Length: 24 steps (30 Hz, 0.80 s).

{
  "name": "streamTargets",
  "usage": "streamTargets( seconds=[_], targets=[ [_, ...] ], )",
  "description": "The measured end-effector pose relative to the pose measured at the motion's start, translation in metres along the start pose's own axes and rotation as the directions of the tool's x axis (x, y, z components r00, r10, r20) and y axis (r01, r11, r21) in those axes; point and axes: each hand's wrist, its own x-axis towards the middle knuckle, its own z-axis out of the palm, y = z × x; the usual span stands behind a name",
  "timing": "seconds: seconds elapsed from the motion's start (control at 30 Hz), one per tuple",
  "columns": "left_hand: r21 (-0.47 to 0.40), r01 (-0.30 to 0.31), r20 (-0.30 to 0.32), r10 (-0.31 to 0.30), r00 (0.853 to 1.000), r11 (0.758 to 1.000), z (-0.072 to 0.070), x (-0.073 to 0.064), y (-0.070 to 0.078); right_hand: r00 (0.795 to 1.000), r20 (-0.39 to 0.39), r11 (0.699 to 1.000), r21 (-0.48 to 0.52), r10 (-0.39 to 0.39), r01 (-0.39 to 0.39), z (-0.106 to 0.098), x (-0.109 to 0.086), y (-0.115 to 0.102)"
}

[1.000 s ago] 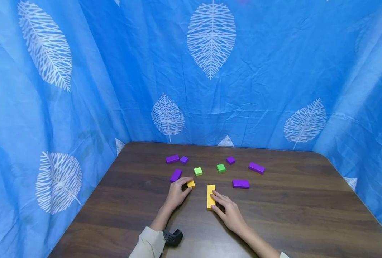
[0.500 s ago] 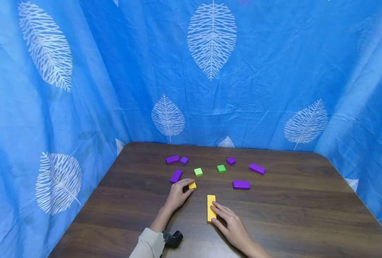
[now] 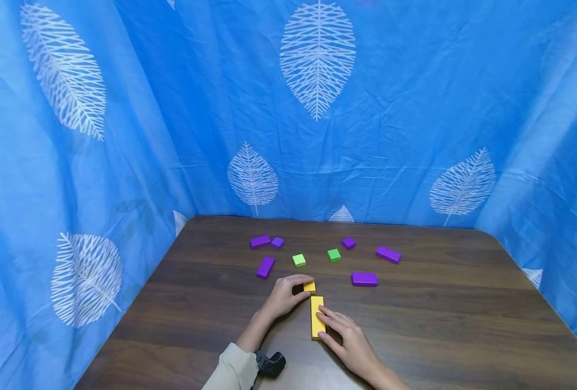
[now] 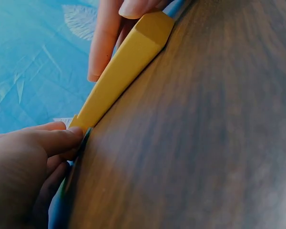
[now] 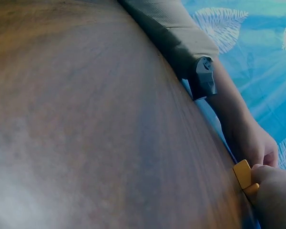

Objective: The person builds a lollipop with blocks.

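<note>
The blue leaf-print curtain point(image 3: 395, 108) is shown around three sides of the brown wood-grain tabletop point(image 3: 444, 309) in the head view; only portions appear in the wrist views. The beige left sleeve point(image 3: 232, 368) is shown in the head and right wrist views. The long yellow block point(image 3: 317, 325), near the tabletop's middle, is touched along its right edge by the extended fingers and thumb of the right hand point(image 3: 349, 344); its left face is exposed in the left wrist view. Four long purple blocks point(image 3: 364, 279), two short purple blocks point(image 3: 348, 242), a light green block point(image 3: 299, 260) and a darker green block point(image 3: 334, 255) are distinguished only in the head view. The short yellow block point(image 3: 310, 287) is pinched by the left hand point(image 3: 283, 298) just beyond the long block's far end.

The right forearm is cut off by the head view's lower edge. The short yellow block is largely hidden in the left wrist view; whether the yellow blocks touch cannot be determined.
</note>
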Motion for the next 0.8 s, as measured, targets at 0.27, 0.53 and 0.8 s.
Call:
streamTargets(
  seconds=[0.27,0.53,0.8],
  targets=[
    [-0.058,0.020,0.005,-0.020,1.000,0.998,-0.006,-0.003,-0.004,1.000,-0.014,1.000,-0.005,-0.016,0.015,0.001,0.000,0.001],
    [-0.059,0.041,-0.030,-0.042,0.999,0.997,-0.010,-0.006,-0.009,1.000,-0.010,1.000,0.004,-0.020,0.020,0.002,0.001,0.002],
    [-0.048,0.035,-0.033,-0.037,0.999,0.998,-0.006,-0.005,-0.008,1.000,0.001,1.000,0.009,-0.015,0.015,0.002,0.001,0.000]
  ],
)
